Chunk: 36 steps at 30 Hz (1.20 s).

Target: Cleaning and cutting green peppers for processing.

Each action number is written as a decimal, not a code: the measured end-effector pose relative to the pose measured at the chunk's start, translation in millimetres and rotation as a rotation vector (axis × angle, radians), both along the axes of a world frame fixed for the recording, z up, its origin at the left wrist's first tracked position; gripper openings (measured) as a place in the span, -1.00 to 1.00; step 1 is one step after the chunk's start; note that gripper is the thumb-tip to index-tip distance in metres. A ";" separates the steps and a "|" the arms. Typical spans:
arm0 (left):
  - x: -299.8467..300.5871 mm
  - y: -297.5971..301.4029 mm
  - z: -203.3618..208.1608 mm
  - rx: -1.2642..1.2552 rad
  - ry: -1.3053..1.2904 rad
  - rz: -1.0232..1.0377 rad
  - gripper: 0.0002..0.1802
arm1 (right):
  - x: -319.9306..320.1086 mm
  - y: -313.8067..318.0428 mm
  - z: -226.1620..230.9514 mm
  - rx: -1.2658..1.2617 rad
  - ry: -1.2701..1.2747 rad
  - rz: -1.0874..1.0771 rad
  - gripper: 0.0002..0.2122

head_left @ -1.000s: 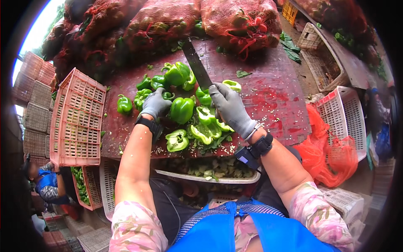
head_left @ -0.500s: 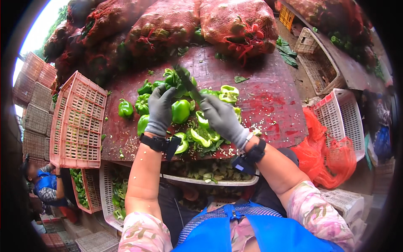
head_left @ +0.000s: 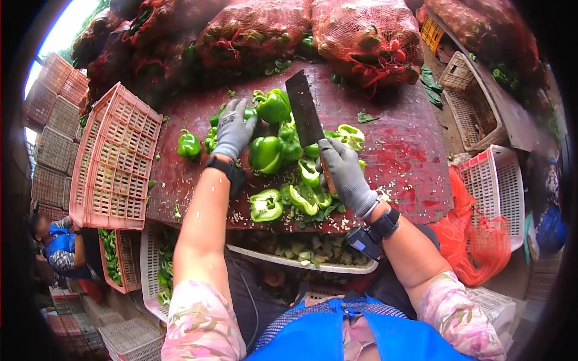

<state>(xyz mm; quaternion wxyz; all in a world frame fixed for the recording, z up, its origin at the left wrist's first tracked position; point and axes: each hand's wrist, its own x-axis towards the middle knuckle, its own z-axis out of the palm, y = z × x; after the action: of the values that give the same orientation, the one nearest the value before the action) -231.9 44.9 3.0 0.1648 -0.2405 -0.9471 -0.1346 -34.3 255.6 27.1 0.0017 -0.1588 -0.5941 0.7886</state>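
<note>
My right hand (head_left: 346,171), in a grey glove, grips the wooden handle of a broad dark cleaver (head_left: 305,108), its blade slanting up and away over the table. My gloved left hand (head_left: 233,132) reaches over green bell peppers at the pile's left side, fingers stretched and apart; a pepper shows between thumb and forefinger. Whole bell peppers (head_left: 265,155) lie between my hands. Closer to me are cut-open pepper pieces (head_left: 266,206) with pale insides. One whole pepper (head_left: 188,144) sits apart at the left. Scattered seeds dot the red tabletop (head_left: 397,162).
Red mesh sacks (head_left: 367,36) line the table's far side. A pink crate (head_left: 114,162) stands tilted at the left edge. Below the near edge is a white tub (head_left: 319,266) of trimmings. Orange netting (head_left: 481,246) and a white crate (head_left: 509,180) are at right. A person (head_left: 63,246) is at far left.
My left hand has opened out and moved away from the cleaver. My right hand has shifted right with the cleaver, leaving a bell pepper standing between the hands.
</note>
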 end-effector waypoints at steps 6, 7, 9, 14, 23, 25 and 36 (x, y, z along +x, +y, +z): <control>-43.8 -8.4 -6.2 -0.596 -0.196 -0.067 -0.26 | -2.8 -1.8 2.4 0.081 0.048 0.035 -0.72; -45.1 -1.5 -1.6 -0.636 -0.218 -0.067 -0.27 | -3.2 1.0 1.7 0.092 0.055 0.029 -0.72; -34.8 -0.1 8.5 -0.609 -0.242 -0.103 -0.26 | -3.3 6.3 1.9 0.091 0.082 0.019 -0.72; -8.3 -14.4 21.2 0.072 -0.190 -0.099 -0.32 | 4.6 0.3 14.0 0.027 0.317 0.003 -0.70; 59.8 40.2 37.6 0.670 -0.280 -0.179 -0.47 | -0.5 -3.4 -16.7 0.787 0.405 -0.001 -0.71; 70.4 40.9 31.3 0.647 -0.210 -0.108 -0.47 | -0.7 -11.2 -16.9 0.599 0.280 0.021 -0.68; 70.6 50.8 30.8 0.897 -0.747 -0.360 -0.42 | -3.9 5.1 -2.1 -0.374 -0.113 -0.085 -0.81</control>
<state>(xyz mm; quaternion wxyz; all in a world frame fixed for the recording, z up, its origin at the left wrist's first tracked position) -161.3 95.7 33.8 -0.1188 -0.2403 -0.7364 -0.6212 -38.2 260.8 25.0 -0.0280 -0.2256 -0.4290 0.8743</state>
